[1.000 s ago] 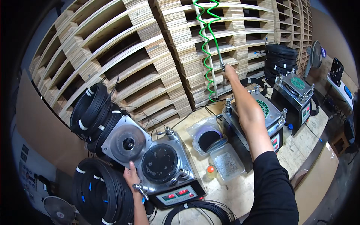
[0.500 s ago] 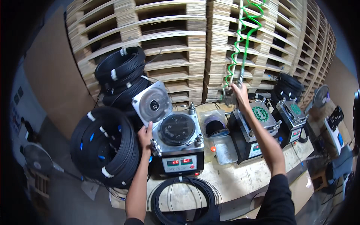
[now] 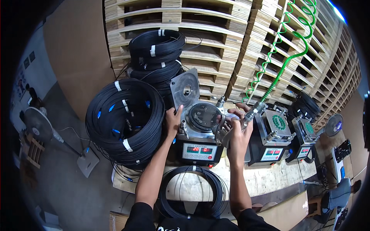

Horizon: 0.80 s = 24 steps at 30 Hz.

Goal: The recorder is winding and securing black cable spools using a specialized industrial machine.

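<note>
My left hand (image 3: 173, 122) closes on the lower corner of a square metal plate (image 3: 185, 85), which stands tilted up behind the near polishing machine (image 3: 199, 152). A round dark disc (image 3: 205, 115) lies on top of that machine, with metal posts at its corners. My right hand (image 3: 237, 134) is wrapped round an air blow gun (image 3: 251, 112) beside the disc's right edge. A green coiled hose (image 3: 286, 63) runs up from the gun. Part of the gun is hidden by my fingers.
Two more machines with green-dotted tops (image 3: 278, 122) stand to the right. Large black cable coils (image 3: 125, 127) are stacked at the left, and another coil (image 3: 169, 184) lies in front. Wooden pallets (image 3: 216, 27) rise behind. A person (image 3: 339, 196) sits at far right.
My right hand has brought the air blow gun down and nearer, beside the disc, stretching the green hose. My left hand stays at the plate, which now stands more steeply. The view has shifted.
</note>
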### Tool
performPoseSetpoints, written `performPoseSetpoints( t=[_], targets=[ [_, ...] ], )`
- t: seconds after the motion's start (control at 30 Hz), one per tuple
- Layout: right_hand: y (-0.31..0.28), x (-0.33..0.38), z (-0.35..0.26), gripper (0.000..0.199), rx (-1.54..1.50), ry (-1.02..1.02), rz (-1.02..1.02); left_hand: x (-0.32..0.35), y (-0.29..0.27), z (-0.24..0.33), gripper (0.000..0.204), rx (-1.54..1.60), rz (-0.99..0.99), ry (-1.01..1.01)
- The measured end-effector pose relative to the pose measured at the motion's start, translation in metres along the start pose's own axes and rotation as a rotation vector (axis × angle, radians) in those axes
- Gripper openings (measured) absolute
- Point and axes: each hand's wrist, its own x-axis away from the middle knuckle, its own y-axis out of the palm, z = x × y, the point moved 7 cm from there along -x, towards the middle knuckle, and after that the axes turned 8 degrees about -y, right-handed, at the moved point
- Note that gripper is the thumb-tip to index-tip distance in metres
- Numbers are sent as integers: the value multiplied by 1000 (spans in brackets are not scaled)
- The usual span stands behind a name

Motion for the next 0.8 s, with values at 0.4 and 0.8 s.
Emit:
performPoseSetpoints(
  t=[0.4,0.8],
  targets=[
    [13,11,-1,10,48,21,26,-4,11,-18,38,57,-56,-94],
    [-12,14,4,7,94,-28,117,-8,5,-18,40,5,25,58]
  ],
)
